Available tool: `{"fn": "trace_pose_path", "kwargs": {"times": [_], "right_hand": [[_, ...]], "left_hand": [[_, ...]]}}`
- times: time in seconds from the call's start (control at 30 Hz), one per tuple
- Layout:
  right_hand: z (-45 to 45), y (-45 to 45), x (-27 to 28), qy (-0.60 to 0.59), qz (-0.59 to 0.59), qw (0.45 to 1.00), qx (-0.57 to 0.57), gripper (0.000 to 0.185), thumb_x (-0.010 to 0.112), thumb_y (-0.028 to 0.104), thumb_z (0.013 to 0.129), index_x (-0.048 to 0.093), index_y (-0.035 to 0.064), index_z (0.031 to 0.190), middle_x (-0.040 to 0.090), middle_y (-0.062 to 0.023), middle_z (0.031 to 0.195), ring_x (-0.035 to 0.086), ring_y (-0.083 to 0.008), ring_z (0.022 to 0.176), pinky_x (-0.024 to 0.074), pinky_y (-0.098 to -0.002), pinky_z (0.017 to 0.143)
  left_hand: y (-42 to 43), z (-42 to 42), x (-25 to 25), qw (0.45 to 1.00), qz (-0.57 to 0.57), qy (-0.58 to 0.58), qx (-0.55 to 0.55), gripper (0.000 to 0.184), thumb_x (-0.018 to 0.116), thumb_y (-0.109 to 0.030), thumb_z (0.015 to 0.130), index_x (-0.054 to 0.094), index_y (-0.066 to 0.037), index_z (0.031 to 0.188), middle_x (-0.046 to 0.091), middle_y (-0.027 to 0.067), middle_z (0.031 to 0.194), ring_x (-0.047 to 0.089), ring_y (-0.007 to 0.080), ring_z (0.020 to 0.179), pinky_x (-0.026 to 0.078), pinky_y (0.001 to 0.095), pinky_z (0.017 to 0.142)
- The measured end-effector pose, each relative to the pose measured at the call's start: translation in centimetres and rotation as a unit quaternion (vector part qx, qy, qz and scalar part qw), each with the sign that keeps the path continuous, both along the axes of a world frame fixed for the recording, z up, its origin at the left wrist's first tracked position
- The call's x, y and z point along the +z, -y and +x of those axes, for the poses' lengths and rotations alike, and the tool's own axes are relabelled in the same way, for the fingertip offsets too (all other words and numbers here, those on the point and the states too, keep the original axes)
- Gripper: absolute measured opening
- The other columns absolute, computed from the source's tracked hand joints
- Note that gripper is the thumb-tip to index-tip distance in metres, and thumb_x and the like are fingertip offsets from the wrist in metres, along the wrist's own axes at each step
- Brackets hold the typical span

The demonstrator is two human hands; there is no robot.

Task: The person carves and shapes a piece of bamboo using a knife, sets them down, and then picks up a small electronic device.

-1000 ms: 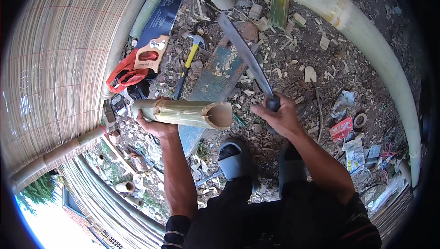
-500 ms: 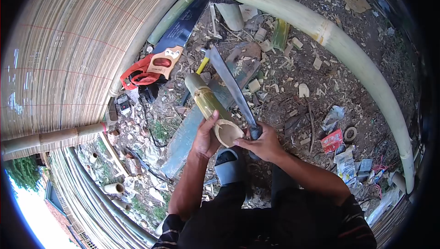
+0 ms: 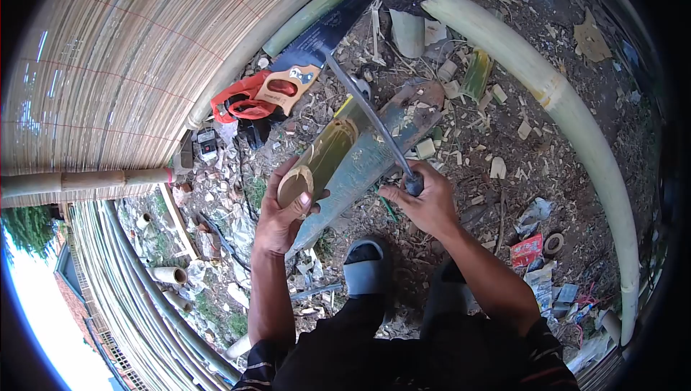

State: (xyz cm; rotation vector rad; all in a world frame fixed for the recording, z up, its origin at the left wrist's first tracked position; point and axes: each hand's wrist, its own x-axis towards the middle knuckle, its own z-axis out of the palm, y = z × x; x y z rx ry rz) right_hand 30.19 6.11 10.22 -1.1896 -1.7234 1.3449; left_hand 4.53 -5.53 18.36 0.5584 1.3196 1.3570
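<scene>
My left hand [image 3: 279, 212] is wrapped round the near end of a short green bamboo piece [image 3: 327, 155], thumb beside its slanted, pale cut face. The piece tilts up and to the right, its far end partly behind the blade. In my right hand [image 3: 432, 202] is a machete [image 3: 373, 119], gripped by its dark handle. Its long grey blade points up and left and crosses in front of the bamboo's far end; whether they touch I cannot tell. Beneath both lies a worn, blue-green plank [image 3: 353, 178] on the ground.
A handsaw [image 3: 288, 88] with a wooden handle lies by a red bag [image 3: 245, 97] at upper left. A thick curved bamboo pole [image 3: 576, 110] arches along the right. A bamboo-slat screen [image 3: 115, 67] stands left. Wood chips, litter and a red packet [image 3: 526, 250] cover the soil.
My right hand has moved off the bamboo's cut end, taking the machete with it. My left hand has shifted left and turned the bamboo, which now leans rightward. The view has shifted slightly.
</scene>
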Motion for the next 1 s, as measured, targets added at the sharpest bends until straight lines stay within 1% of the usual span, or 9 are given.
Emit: {"fn": "trace_pose_path", "kwargs": {"times": [0.07,0.2,0.37,0.7,0.73,0.77,0.83,0.87,1.0], "right_hand": [[-0.6,0.4,-0.9,-0.004,0.044,0.999,0.015,0.059,0.093,0.043,0.079,0.072,-0.0046,0.106,0.075,-0.0150,0.094,0.074,-0.0248,0.087,0.0581,-0.0355,0.080],[0.2,1.5,-0.2,0.015,-0.033,0.998,0.054,0.046,0.085,0.045,0.089,0.070,0.0015,0.091,0.063,-0.0006,0.060,0.062,-0.0115,0.053,0.0478,-0.0316,0.050],[1.0,1.8,0.5,0.010,-0.051,0.998,0.048,0.040,0.074,0.039,0.100,0.067,0.0005,0.089,0.056,0.0020,0.060,0.052,-0.0066,0.055,0.0408,-0.0297,0.051],[0.6,3.3,-1.5,0.033,-0.109,0.993,0.031,0.051,0.057,0.047,0.107,0.066,0.0002,0.089,0.060,-0.0154,0.061,0.063,-0.0315,0.055,0.0464,-0.0446,0.055],[0.4,3.3,-1.6,0.034,-0.108,0.993,0.030,0.051,0.057,0.047,0.107,0.066,0.0002,0.089,0.060,-0.0154,0.061,0.063,-0.0315,0.055,0.0464,-0.0446,0.055],[0.2,3.4,-1.8,0.057,-0.101,0.993,0.027,0.051,0.057,0.047,0.107,0.065,-0.0004,0.088,0.061,-0.0170,0.062,0.064,-0.0338,0.057,0.0472,-0.0459,0.056],[-0.1,3.3,-1.9,0.078,-0.093,0.992,0.023,0.052,0.057,0.046,0.107,0.065,-0.0010,0.087,0.062,-0.0187,0.063,0.066,-0.0361,0.058,0.0479,-0.0472,0.056],[-0.1,3.2,-1.8,0.075,-0.112,0.991,0.021,0.052,0.056,0.045,0.107,0.065,-0.0016,0.086,0.062,-0.0193,0.063,0.066,-0.0373,0.059,0.0482,-0.0478,0.057],[0.2,3.4,-2.8,0.046,-0.141,0.989,0.008,0.052,0.055,0.045,0.108,0.065,-0.0012,0.085,0.062,-0.0191,0.063,0.066,-0.0379,0.058,0.0483,-0.0476,0.057]], "left_hand": [[-0.1,1.2,0.1,0.988,-0.026,-0.039,0.145,0.061,0.073,-0.014,0.099,0.045,-0.002,0.152,0.063,0.0177,0.140,0.073,0.0335,0.108,0.062,0.0356,0.082],[2.4,-0.6,-1.6,0.983,0.017,-0.073,0.168,0.046,0.063,-0.018,0.104,0.054,-0.003,0.147,0.068,0.0160,0.131,0.073,0.0296,0.108,0.061,0.0341,0.079],[3.4,-2.4,2.9,0.987,0.040,-0.023,0.156,0.041,0.061,-0.016,0.104,0.059,0.005,0.138,0.074,0.0213,0.114,0.077,0.0312,0.088,0.066,0.0346,0.062],[2.7,-0.1,2.1,0.970,0.018,-0.067,0.232,0.033,0.056,-0.014,0.105,0.062,0.004,0.132,0.073,0.0192,0.111,0.077,0.0290,0.090,0.069,0.0408,0.064],[3.2,-0.9,2.2,0.980,0.002,-0.101,0.170,0.051,0.065,-0.032,0.103,0.056,0.003,0.140,0.069,0.0174,0.121,0.074,0.0283,0.101,0.067,0.0410,0.075],[3.2,-0.9,1.8,0.980,0.002,-0.101,0.171,0.051,0.065,-0.032,0.103,0.056,0.003,0.140,0.069,0.0174,0.121,0.074,0.0283,0.101,0.067,0.0410,0.075],[2.1,0.0,1.6,0.977,0.158,-0.084,0.120,0.096,0.080,-0.061,0.086,0.045,0.002,0.149,0.060,0.0145,0.134,0.067,0.0269,0.114,0.061,0.0423,0.088],[1.9,0.9,1.8,0.968,0.104,-0.181,0.142,0.135,0.088,-0.077,0.059,0.035,0.001,0.155,0.054,0.0132,0.139,0.061,0.0261,0.122,0.054,0.0427,0.099],[-0.8,1.4,-1.8,0.891,0.224,-0.390,0.057,0.120,0.103,-0.051,0.056,0.039,-0.002,0.145,0.056,0.0184,0.135,0.061,0.0325,0.127,0.051,0.0480,0.109]]}}
